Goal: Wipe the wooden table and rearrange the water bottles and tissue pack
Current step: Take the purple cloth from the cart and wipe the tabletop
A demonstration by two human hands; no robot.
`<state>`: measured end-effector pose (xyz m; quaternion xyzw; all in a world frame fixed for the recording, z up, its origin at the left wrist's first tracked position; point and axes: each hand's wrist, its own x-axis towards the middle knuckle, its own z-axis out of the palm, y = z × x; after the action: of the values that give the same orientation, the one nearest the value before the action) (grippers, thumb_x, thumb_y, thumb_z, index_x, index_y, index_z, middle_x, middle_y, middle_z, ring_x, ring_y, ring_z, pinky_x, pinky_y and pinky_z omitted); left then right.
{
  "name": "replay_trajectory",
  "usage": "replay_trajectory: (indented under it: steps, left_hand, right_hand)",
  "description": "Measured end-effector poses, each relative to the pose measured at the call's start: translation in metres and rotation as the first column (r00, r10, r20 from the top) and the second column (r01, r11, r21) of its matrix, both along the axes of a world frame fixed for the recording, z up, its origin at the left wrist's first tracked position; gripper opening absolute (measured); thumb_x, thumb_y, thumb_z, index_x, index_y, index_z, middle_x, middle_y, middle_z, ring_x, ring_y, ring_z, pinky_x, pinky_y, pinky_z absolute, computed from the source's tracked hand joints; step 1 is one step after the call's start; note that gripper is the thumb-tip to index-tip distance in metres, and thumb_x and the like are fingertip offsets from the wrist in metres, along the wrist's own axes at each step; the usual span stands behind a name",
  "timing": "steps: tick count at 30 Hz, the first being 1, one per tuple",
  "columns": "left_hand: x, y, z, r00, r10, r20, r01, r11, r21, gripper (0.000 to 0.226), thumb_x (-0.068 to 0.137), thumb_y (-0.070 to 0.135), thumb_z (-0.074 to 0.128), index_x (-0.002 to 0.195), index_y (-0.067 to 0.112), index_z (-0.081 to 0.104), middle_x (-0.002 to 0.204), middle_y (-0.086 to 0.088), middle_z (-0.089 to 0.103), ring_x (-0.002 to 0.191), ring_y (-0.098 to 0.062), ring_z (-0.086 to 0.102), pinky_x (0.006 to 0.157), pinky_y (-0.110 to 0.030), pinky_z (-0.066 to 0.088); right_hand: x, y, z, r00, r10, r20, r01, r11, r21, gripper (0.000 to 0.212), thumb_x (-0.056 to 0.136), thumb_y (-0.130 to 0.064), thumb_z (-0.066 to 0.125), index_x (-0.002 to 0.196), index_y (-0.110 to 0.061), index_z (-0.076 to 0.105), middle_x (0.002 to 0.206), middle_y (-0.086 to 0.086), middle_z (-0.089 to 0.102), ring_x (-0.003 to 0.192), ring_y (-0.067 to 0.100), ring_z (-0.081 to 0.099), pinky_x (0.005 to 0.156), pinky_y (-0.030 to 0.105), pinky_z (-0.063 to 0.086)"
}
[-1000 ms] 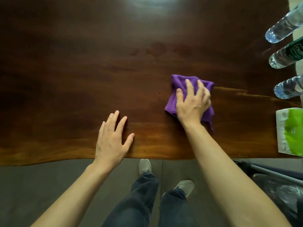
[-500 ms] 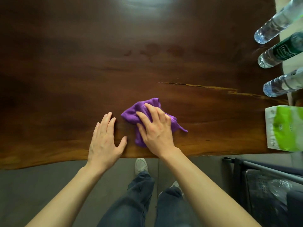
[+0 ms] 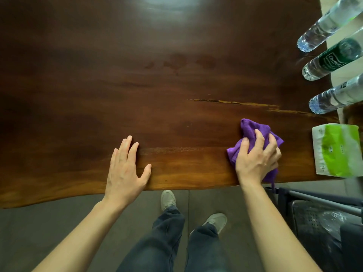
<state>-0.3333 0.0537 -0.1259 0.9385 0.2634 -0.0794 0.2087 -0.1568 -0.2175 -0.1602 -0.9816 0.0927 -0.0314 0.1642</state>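
Cloth (image 3: 253,132) is bunched under your right hand (image 3: 255,160) near the table (image 3: 176,85) edge; left hand (image 3: 125,169) flat, empty. Swing further right and you'll probably shove the tissue pack (image 3: 335,150), maybe the bottles (image 3: 332,65).

Dark wooden table (image 3: 157,85) with a wavy near edge and a pale crack line toward the right. Three water bottles (image 3: 332,59) are stood in a row at the right edge. A green-and-white tissue pack (image 3: 335,152) is laid flat just nearer. A purple cloth (image 3: 253,130) is pressed down under the right hand (image 3: 255,160); the left hand (image 3: 125,169) is rested flat near the edge.
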Motion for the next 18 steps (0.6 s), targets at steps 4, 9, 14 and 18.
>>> replay_trajectory:
  steps: [4, 9, 14, 18]
  left_hand:
    - [-0.001, 0.001, -0.002, 1.000, -0.012, 0.006, 0.012, 1.000, 0.012, 0.069, 0.092, 0.040, 0.063, 0.151, 0.012, 0.038, 0.166, -0.009, 0.021, 0.154, -0.026, 0.018, 0.125, -0.046, 0.013]
    - [-0.002, 0.004, -0.002, 0.999, -0.038, 0.001, 0.038, 0.999, 0.024, 0.069, 0.091, 0.039, 0.065, 0.149, 0.011, 0.042, 0.165, -0.012, 0.024, 0.153, -0.027, 0.021, 0.124, -0.047, 0.017]
    - [-0.001, 0.008, 0.004, 0.998, -0.047, -0.034, 0.048, 0.999, 0.018, 0.068, 0.089, 0.038, 0.067, 0.147, 0.011, 0.045, 0.163, -0.012, 0.028, 0.152, -0.027, 0.025, 0.123, -0.046, 0.020]
    - [0.009, 0.013, 0.011, 1.000, -0.011, -0.004, 0.012, 1.000, 0.019, 0.063, 0.088, 0.036, 0.069, 0.143, 0.012, 0.050, 0.157, -0.013, 0.040, 0.145, -0.030, 0.036, 0.118, -0.045, 0.031]
  right_hand:
    - [-0.016, 0.064, 0.007, 0.985, 0.173, 0.017, -0.173, 0.985, 0.002, 0.041, 0.097, -0.039, 0.056, 0.134, -0.023, 0.058, 0.147, 0.015, 0.049, 0.128, 0.041, 0.045, 0.094, 0.056, 0.043]
    - [-0.062, 0.143, 0.012, 0.838, 0.546, -0.021, -0.546, 0.838, -0.006, 0.047, 0.094, -0.044, 0.055, 0.137, -0.026, 0.057, 0.148, 0.011, 0.048, 0.128, 0.036, 0.045, 0.095, 0.053, 0.042]
    - [-0.077, 0.155, 0.020, 0.720, 0.693, -0.036, -0.687, 0.718, 0.111, 0.041, 0.096, -0.030, 0.061, 0.136, -0.025, 0.058, 0.146, 0.010, 0.053, 0.127, 0.033, 0.050, 0.094, 0.052, 0.050]
    - [-0.054, 0.140, 0.038, 0.744, 0.667, 0.030, -0.659, 0.727, 0.192, 0.042, 0.097, -0.033, 0.060, 0.138, -0.025, 0.057, 0.144, 0.008, 0.053, 0.124, 0.028, 0.051, 0.090, 0.043, 0.048]
